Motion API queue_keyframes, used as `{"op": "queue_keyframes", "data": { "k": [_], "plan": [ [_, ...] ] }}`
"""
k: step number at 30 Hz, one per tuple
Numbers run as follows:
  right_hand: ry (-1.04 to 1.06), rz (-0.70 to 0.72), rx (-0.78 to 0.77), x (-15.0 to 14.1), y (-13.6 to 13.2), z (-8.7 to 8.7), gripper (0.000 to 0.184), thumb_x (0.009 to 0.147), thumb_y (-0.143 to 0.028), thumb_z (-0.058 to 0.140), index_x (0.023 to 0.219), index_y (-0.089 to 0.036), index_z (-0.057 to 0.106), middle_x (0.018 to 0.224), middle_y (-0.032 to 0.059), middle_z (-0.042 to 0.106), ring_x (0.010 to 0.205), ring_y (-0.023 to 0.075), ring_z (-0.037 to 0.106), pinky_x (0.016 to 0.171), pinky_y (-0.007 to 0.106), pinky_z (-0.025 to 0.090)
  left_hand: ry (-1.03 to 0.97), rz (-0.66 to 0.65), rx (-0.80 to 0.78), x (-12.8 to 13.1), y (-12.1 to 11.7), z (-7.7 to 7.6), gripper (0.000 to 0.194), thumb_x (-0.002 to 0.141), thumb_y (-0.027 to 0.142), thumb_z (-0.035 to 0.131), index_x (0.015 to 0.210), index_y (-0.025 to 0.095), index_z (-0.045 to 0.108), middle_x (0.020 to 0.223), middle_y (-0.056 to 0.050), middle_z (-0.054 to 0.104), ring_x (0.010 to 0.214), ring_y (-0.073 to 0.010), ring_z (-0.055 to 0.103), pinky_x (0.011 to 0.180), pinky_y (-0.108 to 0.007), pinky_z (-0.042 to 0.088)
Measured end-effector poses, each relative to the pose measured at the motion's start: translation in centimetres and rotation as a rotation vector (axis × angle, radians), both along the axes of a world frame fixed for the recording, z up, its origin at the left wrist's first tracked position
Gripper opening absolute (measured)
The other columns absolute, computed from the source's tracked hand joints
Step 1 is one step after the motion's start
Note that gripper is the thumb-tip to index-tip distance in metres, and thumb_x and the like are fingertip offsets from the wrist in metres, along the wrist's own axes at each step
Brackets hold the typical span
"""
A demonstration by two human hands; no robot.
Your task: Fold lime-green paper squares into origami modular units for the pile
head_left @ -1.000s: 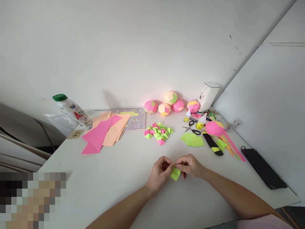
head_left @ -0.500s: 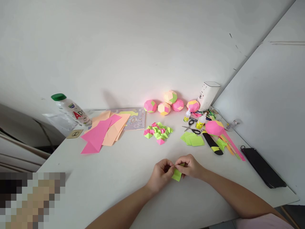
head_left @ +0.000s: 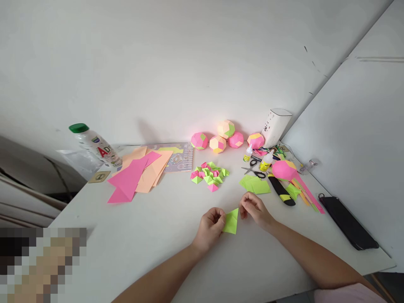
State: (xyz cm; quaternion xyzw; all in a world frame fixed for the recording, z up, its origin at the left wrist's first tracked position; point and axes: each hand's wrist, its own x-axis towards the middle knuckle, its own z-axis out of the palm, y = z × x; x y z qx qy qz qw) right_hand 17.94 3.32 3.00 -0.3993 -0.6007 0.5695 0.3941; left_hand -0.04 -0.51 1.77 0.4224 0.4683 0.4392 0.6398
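My left hand (head_left: 209, 229) pinches a small square of lime-green paper (head_left: 231, 222) by its left side, thumb in front. Creases run across the square, and it is held just over the white table. Just to the right of the paper, apart from it, is my right hand (head_left: 256, 210), with loosely curled fingers and nothing visible in them. Beyond the hands lie a pile of folded green and pink paper pieces (head_left: 209, 175) and a small stack of flat green paper squares (head_left: 255, 184).
Scissors (head_left: 253, 170), glue bottles (head_left: 265, 161) and a black-and-yellow utility knife (head_left: 282, 190) lie at right, near a black pouch (head_left: 347, 221). Several paper balls (head_left: 217, 144) line the wall. Pink sheets (head_left: 134, 176) and a bottle (head_left: 97, 145) are at left.
My right hand has let go of the green paper and moved up and to the right. My left hand keeps the paper, which now shows more fully and has shifted slightly left.
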Motion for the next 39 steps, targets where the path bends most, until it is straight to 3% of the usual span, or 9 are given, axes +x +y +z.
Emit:
{"op": "queue_keyframes", "data": {
  "k": [5, 14, 21, 28, 33, 37, 39],
  "plan": [
    [-0.079, 0.185, -0.071, -0.3, -0.3, -0.6, 0.021, 0.076, -0.035, 0.062, 0.079, -0.015, 0.055, 0.059, -0.0019, 0.056, 0.052, 0.0111, 0.055, 0.05, 0.023, 0.047, -0.033, -0.015, 0.013, 0.0, 0.0, 0.1, 0.036, 0.07, 0.05, 0.061, 0.07, 0.017, 0.045, 0.055, 0.006, 0.044, 0.042, -0.0055, 0.04, 0.039, -0.018, 0.032],
    [-0.06, 0.097, -0.044, -0.1, -0.1, -0.3, 0.024, 0.079, -0.037, 0.059, 0.074, -0.014, 0.057, 0.056, -0.0006, 0.058, 0.048, 0.0112, 0.056, 0.048, 0.023, 0.048, -0.049, 0.011, 0.015, -0.1, -0.1, 0.2, 0.032, 0.077, 0.049, 0.053, 0.074, 0.02, 0.04, 0.045, 0.006, 0.05, 0.037, -0.0095, 0.047, 0.04, -0.021, 0.036],
    [-0.05, 0.075, -0.03, -0.1, 0.1, -1.1, 0.024, 0.076, -0.038, 0.063, 0.084, -0.015, 0.061, 0.061, 0.0005, 0.061, 0.053, 0.0132, 0.06, 0.052, 0.026, 0.051, -0.118, -0.007, 0.019, -0.1, -0.2, 0.7, 0.034, 0.081, 0.053, 0.046, 0.082, 0.019, 0.044, 0.066, -0.001, 0.061, 0.058, -0.015, 0.061, 0.053, -0.025, 0.045],
    [-0.055, 0.086, -0.052, 0.0, 0.1, -1.2, 0.028, 0.076, -0.037, 0.063, 0.093, -0.014, 0.061, 0.062, 0.0005, 0.061, 0.051, 0.0118, 0.059, 0.049, 0.025, 0.051, -0.095, 0.032, 0.036, -0.1, -0.2, 0.0, 0.033, 0.078, 0.047, 0.054, 0.094, 0.018, 0.056, 0.074, 0.0, 0.061, 0.061, -0.012, 0.057, 0.059, -0.025, 0.046],
    [-0.017, 0.116, -0.119, 0.0, 0.1, -1.3, 0.033, 0.077, -0.037, 0.062, 0.1, -0.014, 0.059, 0.066, 0.0007, 0.062, 0.053, 0.0116, 0.058, 0.05, 0.026, 0.051, -0.179, 0.043, 0.077, 0.0, -0.2, -0.5, 0.029, 0.076, 0.039, 0.06, 0.097, 0.018, 0.059, 0.088, -0.005, 0.065, 0.078, -0.0164, 0.06, 0.07, -0.029, 0.048],
    [-0.048, 0.171, -0.196, 0.0, 0.1, -1.5, 0.043, 0.078, -0.036, 0.061, 0.114, -0.014, 0.051, 0.066, -0.0001, 0.063, 0.052, 0.0119, 0.059, 0.052, 0.026, 0.049, -0.191, 0.072, 0.111, 0.1, 0.0, -0.7, 0.028, 0.072, 0.035, 0.065, 0.094, 0.018, 0.062, 0.084, -0.005, 0.066, 0.076, -0.0175, 0.061, 0.071, -0.032, 0.048],
    [-0.047, 0.176, -0.204, -0.1, 0.1, -1.3, 0.041, 0.079, -0.036, 0.061, 0.112, -0.014, 0.052, 0.066, -0.0006, 0.062, 0.052, 0.0118, 0.059, 0.052, 0.025, 0.048, -0.197, 0.073, 0.125, 0.2, 0.1, -0.8, 0.027, 0.071, 0.034, 0.066, 0.093, 0.018, 0.062, 0.083, -0.004, 0.066, 0.076, -0.0179, 0.061, 0.071, -0.033, 0.048]
  ]
}}
